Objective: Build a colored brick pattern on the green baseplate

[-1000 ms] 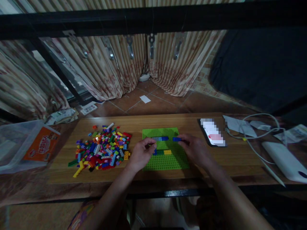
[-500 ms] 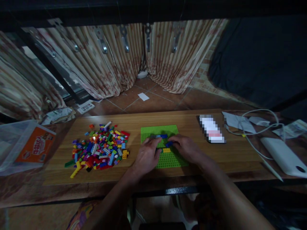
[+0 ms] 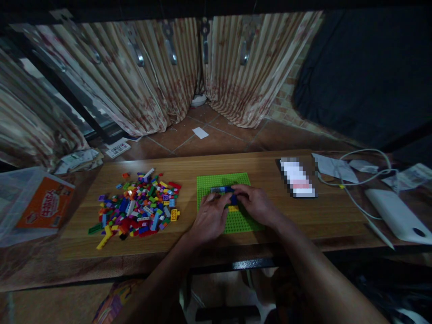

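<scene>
Head view looks down on a wooden worktop [image 3: 236, 162] running left to right, with a green baseplate [image 3: 205, 184] lying flat near the middle of its near edge. On the plate, a short row of blue and grey bricks [image 3: 221, 189] has its long axis parallel to the worktop's far edge. Both hands meet over that row: the left hand [image 3: 211, 218] comes in from the near-left with fingertips bent down at the row's near side, the right hand [image 3: 256, 204] from the near-right, its fingertips closed narrowly on a blue brick [image 3: 234, 198] just nearer than the row. The right hand is the closer of the two. A yellow brick [image 3: 233, 208] peeks out between the hands. Whether the left hand pinches anything is hidden by its knuckles. A loose brick pile [image 3: 141, 209] lies toward the left edge, well apart.
</scene>
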Demonstrator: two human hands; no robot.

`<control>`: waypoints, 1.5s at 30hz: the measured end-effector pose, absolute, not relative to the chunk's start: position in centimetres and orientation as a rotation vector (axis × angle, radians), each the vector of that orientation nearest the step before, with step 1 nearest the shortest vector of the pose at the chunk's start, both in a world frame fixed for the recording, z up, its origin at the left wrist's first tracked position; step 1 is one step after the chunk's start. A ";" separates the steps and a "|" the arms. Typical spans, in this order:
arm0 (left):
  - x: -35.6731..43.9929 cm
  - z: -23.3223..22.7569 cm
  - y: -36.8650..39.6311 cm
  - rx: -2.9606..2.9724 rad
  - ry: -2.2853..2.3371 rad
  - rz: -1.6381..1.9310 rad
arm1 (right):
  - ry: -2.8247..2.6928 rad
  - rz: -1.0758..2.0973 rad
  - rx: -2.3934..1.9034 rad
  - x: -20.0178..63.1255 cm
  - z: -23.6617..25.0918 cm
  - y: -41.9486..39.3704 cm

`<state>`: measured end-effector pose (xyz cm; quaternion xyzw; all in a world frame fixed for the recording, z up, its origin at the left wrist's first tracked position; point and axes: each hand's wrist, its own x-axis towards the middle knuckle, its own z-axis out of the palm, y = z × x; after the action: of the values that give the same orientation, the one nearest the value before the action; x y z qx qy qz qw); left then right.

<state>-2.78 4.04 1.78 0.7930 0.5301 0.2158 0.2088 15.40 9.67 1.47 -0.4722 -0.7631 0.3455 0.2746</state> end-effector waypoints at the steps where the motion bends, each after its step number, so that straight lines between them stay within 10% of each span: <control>1: -2.7 1.8 4.0 2.210 1.467 0.598 | -2.049 0.937 -1.269 15.4 1.5 9.7; 45: -1.0 2.8 3.4 2.465 1.568 0.226 | -1.925 1.123 -1.534 14.9 1.5 11.0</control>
<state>-0.98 3.38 2.82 0.8365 0.5321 0.0768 0.1057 14.90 11.01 1.54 -0.5536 -0.6946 0.4052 0.2165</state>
